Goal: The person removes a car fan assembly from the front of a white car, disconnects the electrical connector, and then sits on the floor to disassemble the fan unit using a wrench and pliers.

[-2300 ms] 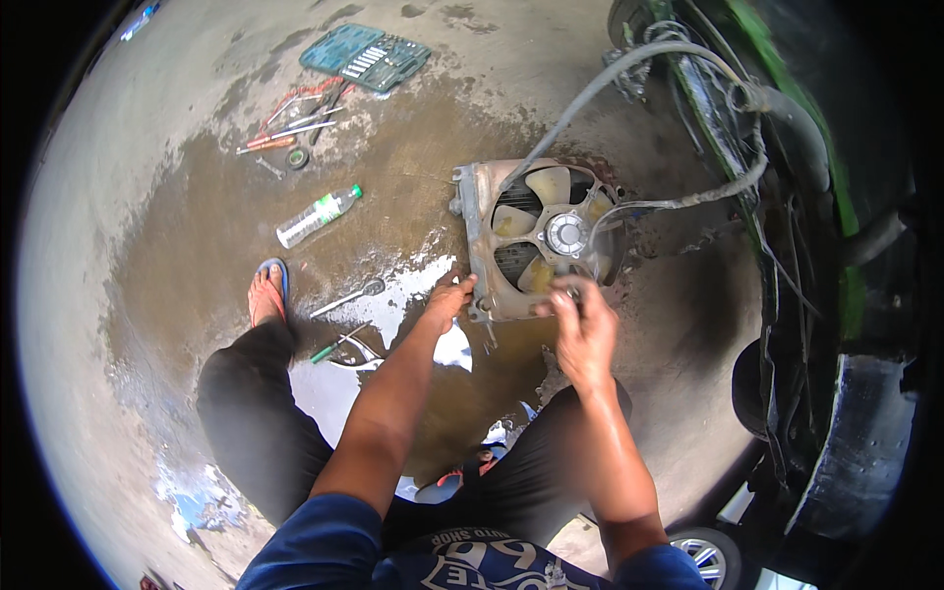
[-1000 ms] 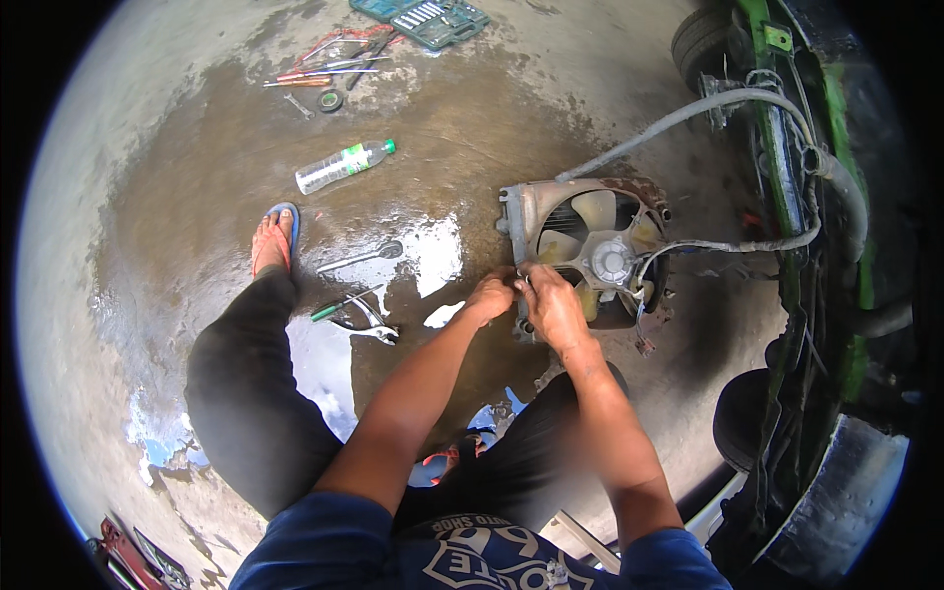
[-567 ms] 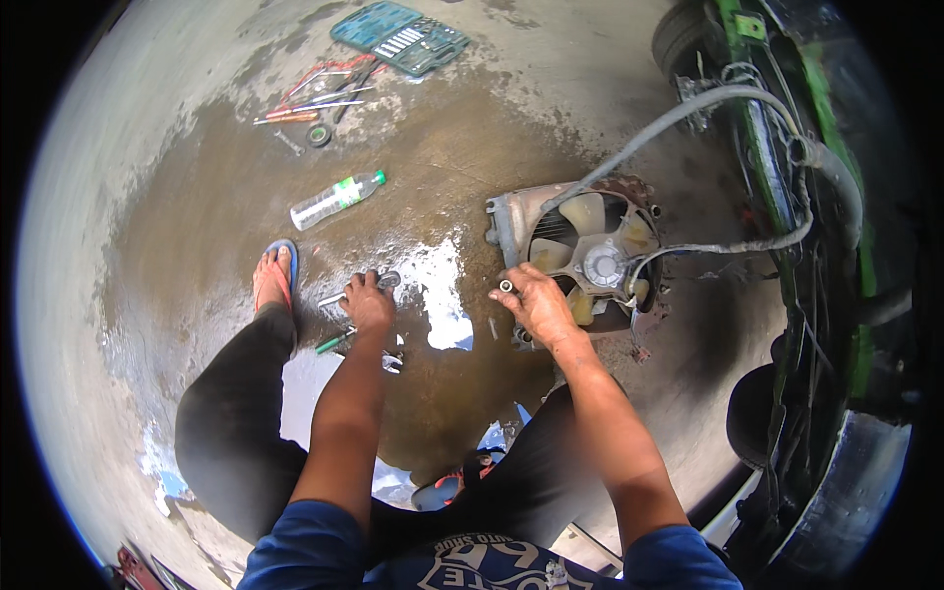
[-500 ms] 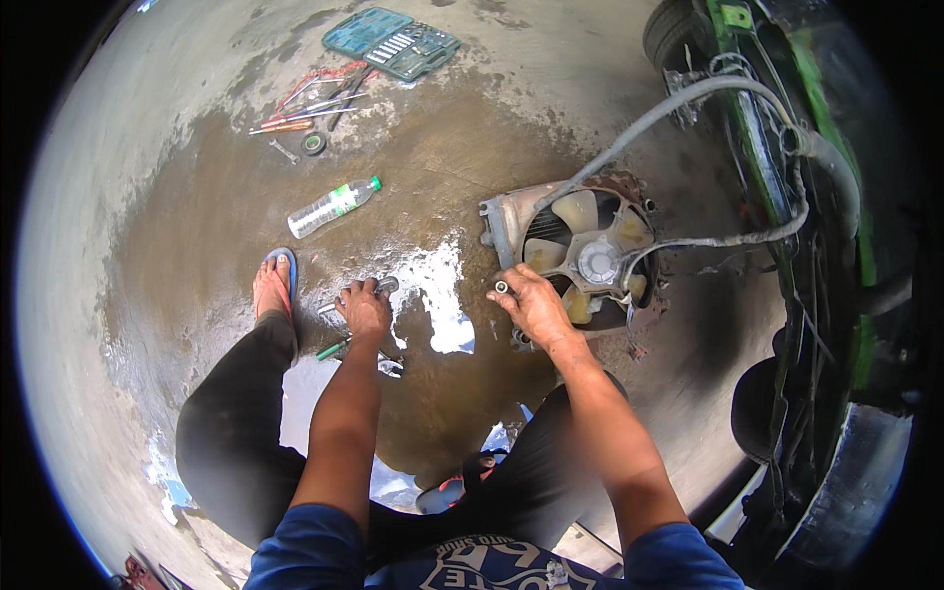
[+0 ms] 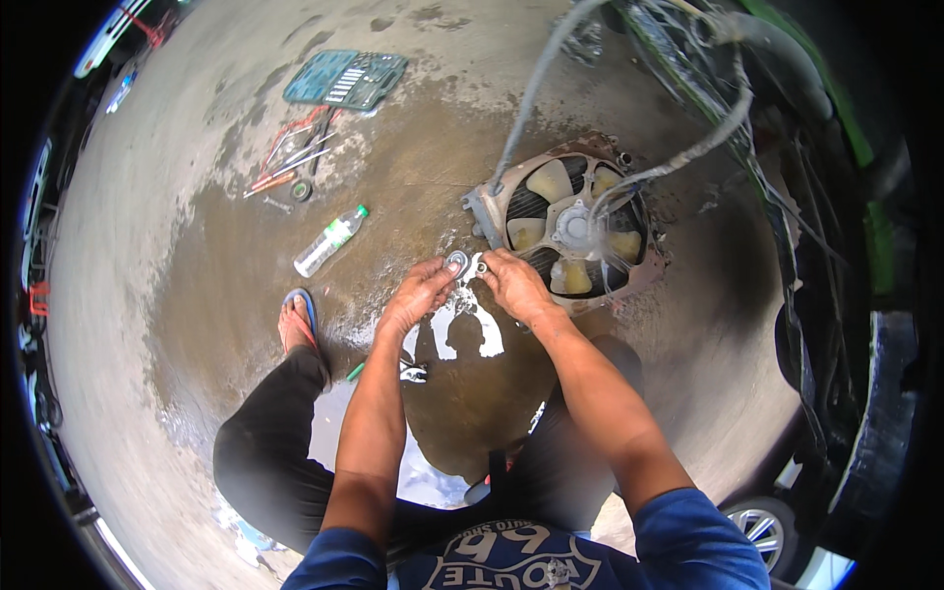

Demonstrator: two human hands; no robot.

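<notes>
My left fingers [image 5: 440,266] grip the ratchet [image 5: 462,258] and my right fingers [image 5: 499,264] pinch the socket [image 5: 482,267] just beside it, near the fan unit [image 5: 572,226], so I judge that joining them is in hand and calls for careful alignment.

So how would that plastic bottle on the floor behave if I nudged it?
The bottle would probably roll, since it looks round and lies on its side. Being clear plastic, it may give a little when squeezed. It could be slippery too, as the floor around it looks wet.
</notes>
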